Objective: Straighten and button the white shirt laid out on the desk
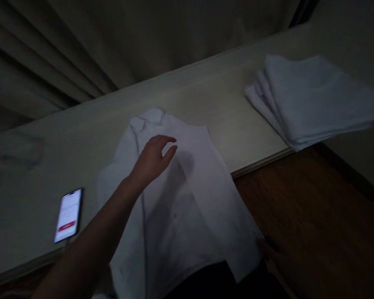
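Observation:
A white collared shirt [180, 199] lies front up on the pale table, its collar toward the back and its lower part hanging over the front edge. Above its chest hovers my left hand [157, 155], thumb and forefinger apart, holding nothing and casting a shadow on the cloth. My right hand [269, 249] is dim at the lower right. Its fingers meet the edge of the shirt's sleeve near the cuff and look pinched on it, though darkness hides most of them.
A folded stack of white cloth [321, 99] sits at the right end of the table [221, 95], jutting over its front edge. A lit phone [69, 216] with a cable lies to the left. Curtains [90, 37] hang behind. Brown wooden floor [299, 199] shows at right.

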{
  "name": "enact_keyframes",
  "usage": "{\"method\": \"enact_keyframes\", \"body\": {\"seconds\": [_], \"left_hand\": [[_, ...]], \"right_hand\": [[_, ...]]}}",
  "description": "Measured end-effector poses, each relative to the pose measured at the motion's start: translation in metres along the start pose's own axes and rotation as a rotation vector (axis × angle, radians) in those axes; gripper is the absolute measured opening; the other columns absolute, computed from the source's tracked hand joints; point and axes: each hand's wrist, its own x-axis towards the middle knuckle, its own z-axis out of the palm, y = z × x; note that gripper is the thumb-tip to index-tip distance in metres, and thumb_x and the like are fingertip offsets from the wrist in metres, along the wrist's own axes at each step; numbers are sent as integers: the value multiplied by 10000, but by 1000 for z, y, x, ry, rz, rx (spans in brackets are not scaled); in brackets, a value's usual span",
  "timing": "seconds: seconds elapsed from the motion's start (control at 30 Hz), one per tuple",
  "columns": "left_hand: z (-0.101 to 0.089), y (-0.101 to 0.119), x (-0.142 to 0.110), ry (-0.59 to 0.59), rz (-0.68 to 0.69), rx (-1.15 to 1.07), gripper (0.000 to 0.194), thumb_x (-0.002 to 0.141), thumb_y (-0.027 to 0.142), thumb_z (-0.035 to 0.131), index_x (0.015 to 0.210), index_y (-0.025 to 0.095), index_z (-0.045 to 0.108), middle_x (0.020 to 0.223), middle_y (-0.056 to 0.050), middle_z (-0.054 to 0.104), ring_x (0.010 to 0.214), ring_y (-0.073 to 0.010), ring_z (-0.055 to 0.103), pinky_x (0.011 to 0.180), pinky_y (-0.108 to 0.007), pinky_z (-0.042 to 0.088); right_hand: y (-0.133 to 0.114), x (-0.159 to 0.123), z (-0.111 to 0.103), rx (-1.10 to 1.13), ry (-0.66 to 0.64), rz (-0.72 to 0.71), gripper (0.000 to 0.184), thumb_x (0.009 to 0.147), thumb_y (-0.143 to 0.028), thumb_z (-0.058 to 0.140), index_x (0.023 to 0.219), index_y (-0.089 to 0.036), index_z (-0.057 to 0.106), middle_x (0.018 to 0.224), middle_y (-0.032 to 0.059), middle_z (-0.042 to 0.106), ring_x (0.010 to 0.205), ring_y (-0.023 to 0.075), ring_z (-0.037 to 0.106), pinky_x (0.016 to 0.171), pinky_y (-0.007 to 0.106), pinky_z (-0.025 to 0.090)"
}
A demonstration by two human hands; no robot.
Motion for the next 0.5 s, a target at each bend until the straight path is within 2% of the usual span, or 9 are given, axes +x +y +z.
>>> {"method": "enact_keyframes", "body": {"seconds": [0.07, 0.1, 0.17, 0.2, 0.23, 0.3, 0.37, 0.43, 0.5], "left_hand": [[-36, -11, -74, 1, -190, -35, 338, 869, 466, 420, 1063, 246, 588, 1118, -32, 625, 1073, -210, 560, 951, -344, 449], [-50, -18, -115, 25, -333, -50, 338, 854, 490, 426, 1033, 258, 598, 1104, -26, 633, 1059, -212, 567, 922, -337, 467], [-66, -33, -203, 70, -704, -126, 346, 825, 526, 430, 970, 267, 608, 1036, -17, 663, 1007, -216, 597, 889, -339, 485], [-68, -40, -248, 63, -869, -166, 363, 800, 550, 439, 940, 262, 610, 1001, -21, 676, 1001, -231, 605, 905, -364, 480], [-65, -45, -291, 21, -987, -194, 388, 773, 575, 451, 928, 259, 614, 983, -25, 685, 1002, -251, 611, 928, -395, 470], [-46, -47, -366, 2, -1149, -300, 444, 733, 613, 460, 933, 244, 608, 996, -43, 694, 1031, -283, 610, 977, -439, 445], [-17, -37, -418, -39, -1285, -454, 501, 695, 634, 478, 959, 224, 592, 1007, -74, 703, 1014, -306, 629, 974, -472, 457], [12, -20, -444, -43, -1350, -576, 603, 674, 618, 521, 1094, 185, 546, 1099, -115, 685, 1069, -308, 615, 986, -468, 457], [34, -5, -450, 1, -1408, -697, 660, 679, 602, 534, 1161, 152, 516, 1223, -151, 624, 1124, -299, 589, 942, -440, 496]], "right_hand": [[0, 0, 3, -42, -30, -13, 253, 913, -377, 508, 1106, -235, 590, 1196, 58, 568, 1001, 187, 574, 849, 366, 509], [0, 0, 4, -62, -39, -20, 248, 913, -377, 508, 1104, -242, 591, 1197, 58, 568, 1004, 185, 573, 848, 361, 509], [-2, 0, 5, -97, -45, -30, 231, 917, -379, 501, 1094, -261, 593, 1193, 55, 569, 1008, 178, 571, 845, 348, 506], [-3, 0, 4, -113, -42, -34, 228, 921, -383, 492, 1085, -263, 595, 1185, 55, 575, 1001, 171, 572, 844, 347, 504], [-4, 0, 4, -127, -36, -37, 226, 921, -394, 486, 1062, -263, 605, 1160, 58, 591, 989, 170, 577, 839, 346, 504], [-5, 2, 2, -160, -21, -41, 245, 895, -436, 495, 953, -250, 643, 1051, 76, 641, 949, 196, 599, 812, 353, 510], [-2, 4, 2, -185, 0, -44, 294, 816, -499, 538, 811, -231, 662, 923, 100, 676, 900, 254, 623, 778, 371, 519], [5, 8, 2, -184, 47, -62, 339, 707, -549, 580, 743, -222, 661, 874, 117, 691, 896, 304, 632, 768, 384, 522], [13, 11, 2, -171, 105, -97, 409, 621, -580, 606, 769, -205, 669, 905, 127, 697, 949, 330, 624, 795, 395, 517]]}}
